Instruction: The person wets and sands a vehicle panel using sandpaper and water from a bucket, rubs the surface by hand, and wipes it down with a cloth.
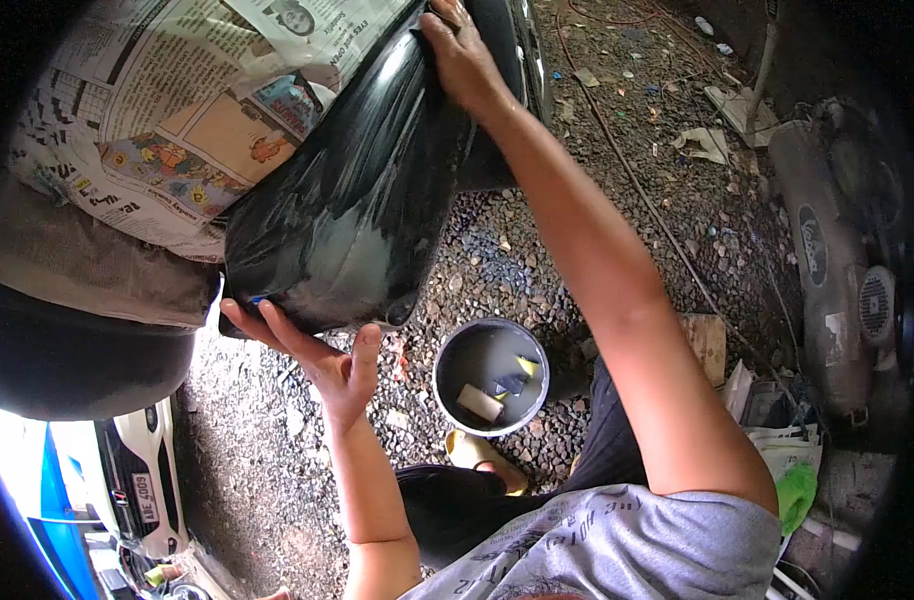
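A glossy black panel [362, 215], wet and streaked with grey, slants across the upper middle. My left hand [332, 365] is at its lower edge, fingers spread and fingertips against the edge, with a small blue spot beside them. At the panel's upper right edge, my right hand [464, 62] has its fingers bent and close together; what lies under them is hidden. Newspaper [192, 120] covers the surface left of the panel. Below, a round bucket [440, 385] holds cloudy water, a pale block [480, 402] and dark and yellow pieces.
Gravel ground [247, 480] lies underneath, crossed by a thin hose [649, 205] at right. A grey scooter body part [825, 270] and a green cloth [797, 495] are at the right. Lower left shows a white vehicle front [147, 470]. My sandaled foot [467, 450] is near the bucket.
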{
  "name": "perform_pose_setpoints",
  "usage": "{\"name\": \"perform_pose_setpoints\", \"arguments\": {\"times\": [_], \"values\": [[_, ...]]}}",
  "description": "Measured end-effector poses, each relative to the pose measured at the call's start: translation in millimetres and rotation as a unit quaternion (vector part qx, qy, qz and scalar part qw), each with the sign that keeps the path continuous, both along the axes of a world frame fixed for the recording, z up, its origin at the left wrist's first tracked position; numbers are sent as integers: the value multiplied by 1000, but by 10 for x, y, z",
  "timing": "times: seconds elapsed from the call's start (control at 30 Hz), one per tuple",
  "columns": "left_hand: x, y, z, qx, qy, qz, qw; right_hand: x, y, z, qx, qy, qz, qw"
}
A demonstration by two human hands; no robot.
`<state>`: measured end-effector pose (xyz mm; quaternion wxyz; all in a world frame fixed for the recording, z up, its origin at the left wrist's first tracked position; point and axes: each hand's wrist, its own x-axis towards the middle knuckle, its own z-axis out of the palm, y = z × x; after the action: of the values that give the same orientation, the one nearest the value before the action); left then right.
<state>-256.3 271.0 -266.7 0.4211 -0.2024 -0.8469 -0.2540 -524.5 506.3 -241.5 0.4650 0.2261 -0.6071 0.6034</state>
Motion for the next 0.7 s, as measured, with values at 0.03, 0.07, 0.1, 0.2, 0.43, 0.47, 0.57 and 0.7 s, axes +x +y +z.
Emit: {"name": "perform_pose_setpoints", "arguments": {"times": [0.03, 0.07, 0.1, 0.2, 0.43, 0.47, 0.57, 0.7], "values": [[-4, 9, -4, 3, -1, 0, 1000, 63, -37, 84, 11, 21, 9, 1000], [-18, 17, -15, 7, 5, 0, 1000, 333, -217, -79, 12, -14, -9, 1000], [-27, 12, -28, 9, 10, 0, 1000, 692, -400, -165, 14, -49, -26, 998], [-34, 2, -15, 2, 20, 1, 1000, 1266, -602, -462, 52, 34, 24, 998], [-66, -58, -39, -19, 31, 17, 999, -625, 54, 17, -107, -145, 8, 984], [-67, -49, -52, -18, 34, 17, 999, -622, 75, -113, -36, -91, -26, 995], [-72, -16, -33, -24, 36, 29, 999, -442, -69, -845, -8, -63, -17, 998], [-87, -2, -78, -8, 42, 36, 998, 801, -725, -1621, -288, -260, 287, 876]]}}
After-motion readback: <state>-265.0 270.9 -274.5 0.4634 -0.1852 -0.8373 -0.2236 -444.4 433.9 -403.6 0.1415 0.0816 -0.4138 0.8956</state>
